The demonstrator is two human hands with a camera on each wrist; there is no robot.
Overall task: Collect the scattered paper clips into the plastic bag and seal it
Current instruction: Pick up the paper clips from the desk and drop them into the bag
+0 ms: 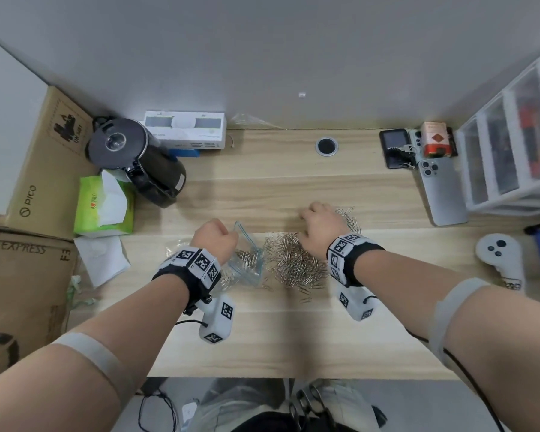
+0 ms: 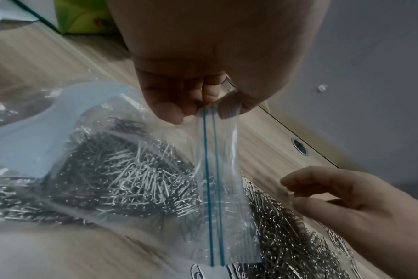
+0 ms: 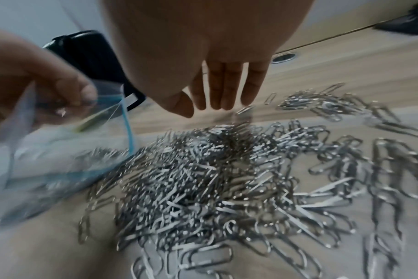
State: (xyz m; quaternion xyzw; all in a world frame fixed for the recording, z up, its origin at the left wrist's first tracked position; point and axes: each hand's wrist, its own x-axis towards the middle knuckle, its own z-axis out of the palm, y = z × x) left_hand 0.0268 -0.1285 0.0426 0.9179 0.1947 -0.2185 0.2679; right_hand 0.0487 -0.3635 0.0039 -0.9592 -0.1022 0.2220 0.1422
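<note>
Left hand pinching the blue-striped zip edge of the clear plastic bag, mouth held up and turned toward the loose heap, a mass of paper clips already inside and the bag's body resting on the wooden worktop. Right hand released, fingers straight and together, poised just above the far edge of the scattered paper clips lying just beside the bag. Kettle, tissue pack and phone near the worktop's edges.
</note>
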